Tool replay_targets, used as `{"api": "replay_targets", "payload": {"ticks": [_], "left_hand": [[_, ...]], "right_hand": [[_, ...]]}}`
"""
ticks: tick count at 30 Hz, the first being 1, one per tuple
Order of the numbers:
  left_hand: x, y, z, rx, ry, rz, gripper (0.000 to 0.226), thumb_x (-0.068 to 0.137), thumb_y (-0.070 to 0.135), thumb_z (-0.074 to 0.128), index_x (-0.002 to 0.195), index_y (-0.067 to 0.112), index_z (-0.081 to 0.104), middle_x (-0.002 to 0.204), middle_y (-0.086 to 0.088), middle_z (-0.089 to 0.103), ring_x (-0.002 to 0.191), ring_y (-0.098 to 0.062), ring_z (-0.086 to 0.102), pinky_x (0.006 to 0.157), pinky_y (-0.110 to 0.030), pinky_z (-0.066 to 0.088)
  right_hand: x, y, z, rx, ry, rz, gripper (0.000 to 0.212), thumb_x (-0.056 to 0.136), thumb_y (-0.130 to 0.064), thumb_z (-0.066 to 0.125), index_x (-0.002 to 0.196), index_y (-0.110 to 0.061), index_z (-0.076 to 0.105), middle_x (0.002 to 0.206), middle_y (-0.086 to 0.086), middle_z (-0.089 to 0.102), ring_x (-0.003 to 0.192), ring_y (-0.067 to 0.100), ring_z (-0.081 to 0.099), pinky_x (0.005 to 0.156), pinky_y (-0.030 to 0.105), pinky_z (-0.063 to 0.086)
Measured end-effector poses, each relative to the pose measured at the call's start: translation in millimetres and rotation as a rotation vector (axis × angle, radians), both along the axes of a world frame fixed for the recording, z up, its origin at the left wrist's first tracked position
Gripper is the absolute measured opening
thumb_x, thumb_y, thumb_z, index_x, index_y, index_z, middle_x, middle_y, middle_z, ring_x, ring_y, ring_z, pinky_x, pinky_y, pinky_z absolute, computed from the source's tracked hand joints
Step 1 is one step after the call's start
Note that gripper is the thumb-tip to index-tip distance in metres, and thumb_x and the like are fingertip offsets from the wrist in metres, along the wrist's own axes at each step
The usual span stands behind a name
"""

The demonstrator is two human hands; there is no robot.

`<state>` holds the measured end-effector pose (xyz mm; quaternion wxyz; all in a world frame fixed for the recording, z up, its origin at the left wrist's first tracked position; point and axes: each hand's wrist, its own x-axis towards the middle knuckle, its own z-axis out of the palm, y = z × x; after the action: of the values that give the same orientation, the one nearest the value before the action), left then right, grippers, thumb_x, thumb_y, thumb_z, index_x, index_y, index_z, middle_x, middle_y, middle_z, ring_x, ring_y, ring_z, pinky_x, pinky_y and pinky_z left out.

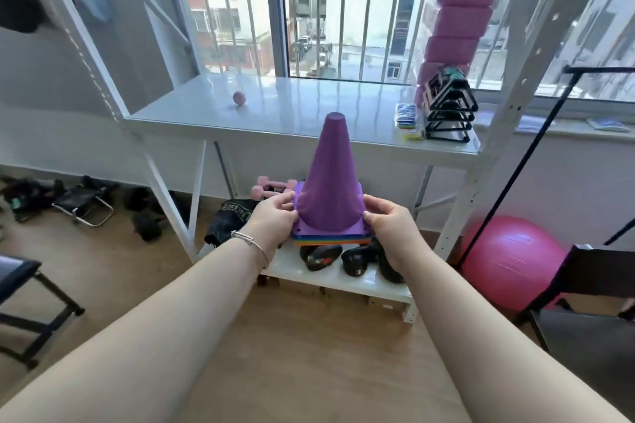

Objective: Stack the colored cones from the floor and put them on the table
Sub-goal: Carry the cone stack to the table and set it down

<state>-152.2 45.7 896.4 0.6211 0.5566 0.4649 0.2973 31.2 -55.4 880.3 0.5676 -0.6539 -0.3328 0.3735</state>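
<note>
Gripping one stack of cones [330, 182] by its base, the left hand [273, 221] and right hand [390, 225] hold it upright in the air before the white table [275, 113]. Purple cone on top; how many are nested cannot be told from the coloured base edges. One small pink ball [239, 98] lies on the table, and two pink dumbbells [271, 186] sit below.

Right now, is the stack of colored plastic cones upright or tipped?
Upright: the stack of colored plastic cones points up, its base level between the left hand and right hand.

White table [192, 113] — small pink ball [239, 98], black stands [448, 113], perhaps packets [407, 122].
</note>
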Motion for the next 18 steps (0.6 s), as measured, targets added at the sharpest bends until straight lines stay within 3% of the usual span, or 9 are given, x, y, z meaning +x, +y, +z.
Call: {"api": "replay_targets", "payload": {"ticks": [3, 7, 9, 11, 14, 18], "left_hand": [[-15.3, 34.0, 25.2, 0.042, -0.016, -0.022, 0.037, 0.092, -0.013, 0.039, 0.121, 0.003, 0.058, 0.114, -0.018, 0.066, 0.101, -0.03, 0.061, 0.089, -0.044, 0.051], [-25.4, 77.0, 43.3, 0.012, -0.037, -0.038, 0.037, 0.093, -0.01, 0.041, 0.123, 0.004, 0.058, 0.109, -0.015, 0.066, 0.098, -0.028, 0.063, 0.095, -0.048, 0.052], [-23.2, 94.5, 47.4, 0.013, -0.037, -0.064, 0.036, 0.093, -0.011, 0.04, 0.119, 0.004, 0.06, 0.102, -0.013, 0.068, 0.094, -0.027, 0.063, 0.088, -0.043, 0.055], [-17.1, 109.1, 49.3, 0.013, -0.027, -0.086, 0.034, 0.093, -0.011, 0.039, 0.11, 0.007, 0.062, 0.091, -0.007, 0.068, 0.092, -0.027, 0.063, 0.087, -0.044, 0.054], [-0.6, 128.2, 47.3, -0.002, -0.034, -0.104, 0.034, 0.093, -0.01, 0.04, 0.107, 0.012, 0.063, 0.097, -0.01, 0.069, 0.097, -0.031, 0.065, 0.097, -0.056, 0.05], [32.1, 154.6, 46.6, 0.006, -0.034, -0.111, 0.035, 0.092, -0.01, 0.04, 0.112, 0.008, 0.062, 0.097, -0.011, 0.07, 0.094, -0.029, 0.066, 0.089, -0.047, 0.056]], "right_hand": [[-17.7, 36.4, 16.6, 0.01, 0.009, -0.02, 0.038, 0.091, -0.003, 0.051, 0.123, -0.017, 0.065, 0.112, 0.0, 0.073, 0.102, 0.019, 0.068, 0.089, 0.036, 0.056], [-33.2, 74.0, 35.6, 0.015, 0.021, -0.075, 0.038, 0.092, -0.001, 0.049, 0.123, -0.014, 0.065, 0.109, 0.003, 0.072, 0.092, 0.018, 0.066, 0.072, 0.027, 0.052], [-36.3, 87.8, 42.7, 0.025, 0.041, -0.112, 0.036, 0.093, 0.002, 0.047, 0.117, -0.014, 0.067, 0.101, 0.002, 0.072, 0.084, 0.016, 0.067, 0.065, 0.025, 0.054], [-32.8, 101.4, 44.8, 0.023, 0.033, -0.149, 0.036, 0.092, 0.003, 0.047, 0.118, -0.013, 0.067, 0.097, 0.001, 0.073, 0.084, 0.016, 0.068, 0.071, 0.029, 0.057], [-19.5, 117.9, 42.7, 0.003, 0.018, -0.169, 0.038, 0.092, 0.003, 0.046, 0.119, -0.013, 0.067, 0.102, 0.002, 0.073, 0.092, 0.02, 0.068, 0.086, 0.036, 0.056], [14.0, 141.6, 39.7, 0.004, -0.006, -0.172, 0.037, 0.09, 0.002, 0.049, 0.118, -0.012, 0.068, 0.107, 0.005, 0.073, 0.097, 0.022, 0.069, 0.085, 0.037, 0.057]]}}
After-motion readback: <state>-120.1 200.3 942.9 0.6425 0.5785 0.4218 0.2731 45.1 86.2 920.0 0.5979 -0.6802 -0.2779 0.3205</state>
